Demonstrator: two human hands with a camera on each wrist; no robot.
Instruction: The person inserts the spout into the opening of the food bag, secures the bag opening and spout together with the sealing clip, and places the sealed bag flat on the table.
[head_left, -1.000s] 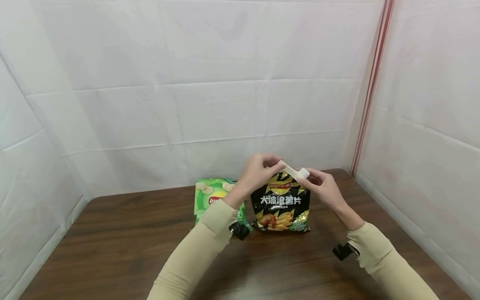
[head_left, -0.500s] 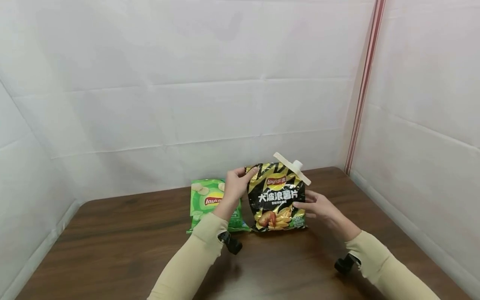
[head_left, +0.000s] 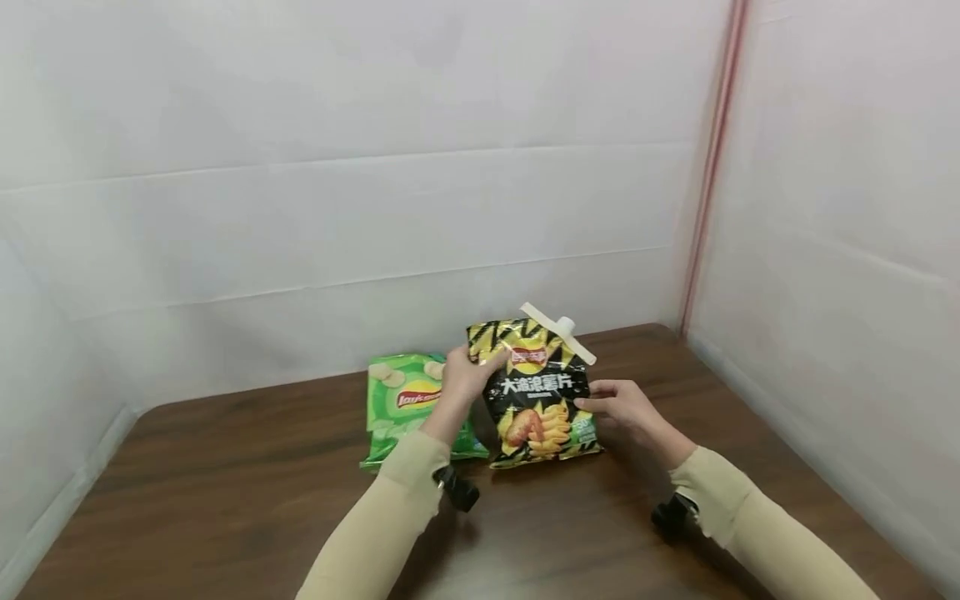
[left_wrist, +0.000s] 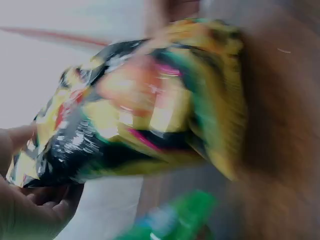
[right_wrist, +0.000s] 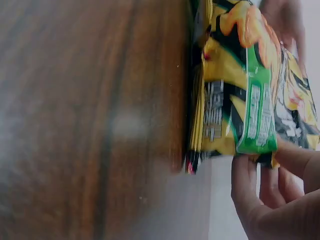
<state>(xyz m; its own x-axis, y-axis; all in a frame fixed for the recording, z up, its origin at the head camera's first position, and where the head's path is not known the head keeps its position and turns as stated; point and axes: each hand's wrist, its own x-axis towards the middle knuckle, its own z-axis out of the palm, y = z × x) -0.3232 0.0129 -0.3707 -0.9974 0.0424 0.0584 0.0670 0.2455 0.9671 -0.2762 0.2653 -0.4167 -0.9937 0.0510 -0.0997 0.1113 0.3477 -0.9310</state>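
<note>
A black and yellow potato chip bag (head_left: 536, 387) stands slightly tilted at the back of the table. My left hand (head_left: 461, 377) grips its upper left corner, thumb across the front and fingers behind. At the bag's right side, my right hand (head_left: 626, 410) pinches the edge; the right wrist view shows the thumb in front and curled fingers behind the bag (right_wrist: 257, 110). Across the top right corner sits a slanted white bag clip (head_left: 581, 348) with a round cap-like spout. In the left wrist view the bag (left_wrist: 140, 110) is blurred.
A green chip bag (head_left: 390, 400) leans close on the left, partly behind my left hand and forearm. The dark wooden table (head_left: 247, 475) ends at white sheet walls (head_left: 360, 217) behind and at the sides.
Both hands left the white clip and moved down to the black bag's sides, the left to its upper corner, the right to its edge. Bag and hands then shifted slightly left in view.
</note>
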